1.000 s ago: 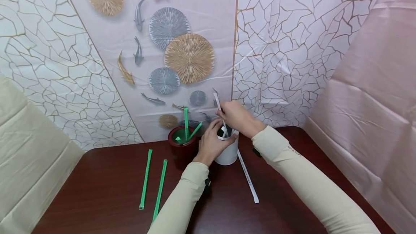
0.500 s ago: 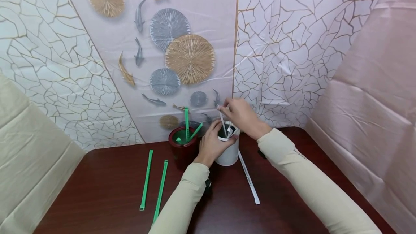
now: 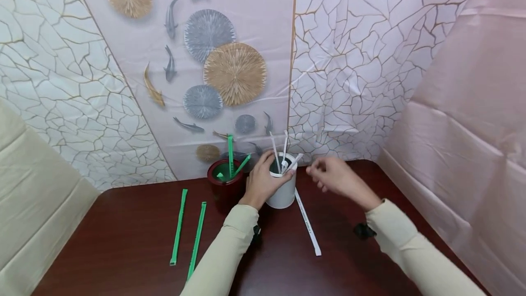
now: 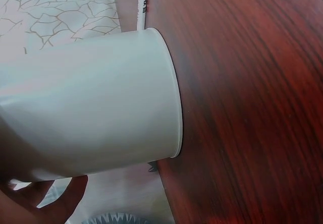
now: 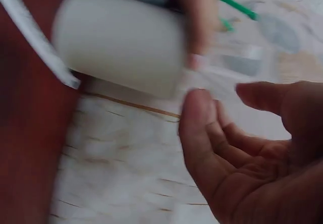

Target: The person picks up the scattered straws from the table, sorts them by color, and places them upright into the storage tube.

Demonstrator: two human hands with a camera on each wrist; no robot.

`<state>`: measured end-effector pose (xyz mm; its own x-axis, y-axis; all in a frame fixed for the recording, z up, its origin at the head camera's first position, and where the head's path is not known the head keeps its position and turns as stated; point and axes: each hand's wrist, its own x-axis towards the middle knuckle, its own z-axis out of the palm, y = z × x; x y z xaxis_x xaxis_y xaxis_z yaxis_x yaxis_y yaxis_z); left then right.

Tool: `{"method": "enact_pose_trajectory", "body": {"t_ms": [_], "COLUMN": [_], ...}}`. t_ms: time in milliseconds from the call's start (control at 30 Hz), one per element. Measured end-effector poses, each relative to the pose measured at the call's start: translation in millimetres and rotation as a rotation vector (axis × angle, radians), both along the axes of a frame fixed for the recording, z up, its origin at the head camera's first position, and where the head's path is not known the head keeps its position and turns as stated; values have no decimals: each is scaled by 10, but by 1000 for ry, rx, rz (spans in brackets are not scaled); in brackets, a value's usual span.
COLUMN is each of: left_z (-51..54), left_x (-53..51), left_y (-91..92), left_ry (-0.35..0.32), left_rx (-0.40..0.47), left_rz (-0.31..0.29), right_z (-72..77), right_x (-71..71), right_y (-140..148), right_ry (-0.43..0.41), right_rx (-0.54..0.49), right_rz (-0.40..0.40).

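Note:
A white cup (image 3: 281,194) stands upright at the back of the table, with several white paper-wrapped sticks (image 3: 274,150) leaning in it. My left hand (image 3: 263,181) grips its rim from the left; in the left wrist view the cup (image 4: 101,103) fills much of the picture beside my fingers (image 4: 70,199). To the right of the cup, my right hand (image 3: 334,177) is in the air with bent, parted fingers and nothing between them, as the right wrist view shows of the same hand (image 5: 252,153). One white stick (image 3: 308,225) lies on the table.
A dark red cup (image 3: 225,191) with green sticks (image 3: 231,154) in it stands left of the white cup. Two green sticks (image 3: 178,227) lie on the brown table (image 3: 123,241) at the left. Patterned cloth hangs behind the table.
My right hand has let go of a white stick, which now leans in the white cup, and has moved right and down. My left hand keeps its grip on the cup.

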<state>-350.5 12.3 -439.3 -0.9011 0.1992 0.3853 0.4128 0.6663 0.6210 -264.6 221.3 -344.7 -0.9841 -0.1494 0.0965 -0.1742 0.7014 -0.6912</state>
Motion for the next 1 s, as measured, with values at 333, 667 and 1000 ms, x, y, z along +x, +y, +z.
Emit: {"method": "enact_pose_trajectory", "body": {"t_ms": [333,667,1000], "left_z": [-22,51,28], "left_x": [1,42,16], "left_y": [-9,33,-19], "left_ry": [-13,-8,-12], "left_rx": [-16,-1,-9], "left_rz": [15,10,21], "right_z": [-937,-1112,-951], "right_x": [-137,-261,-278], "right_y": [-199,-339,-144], "right_ry": [-203,-102,-207], "right_rx": [86,384,254], "right_rz": [-70,-137,-185]}}
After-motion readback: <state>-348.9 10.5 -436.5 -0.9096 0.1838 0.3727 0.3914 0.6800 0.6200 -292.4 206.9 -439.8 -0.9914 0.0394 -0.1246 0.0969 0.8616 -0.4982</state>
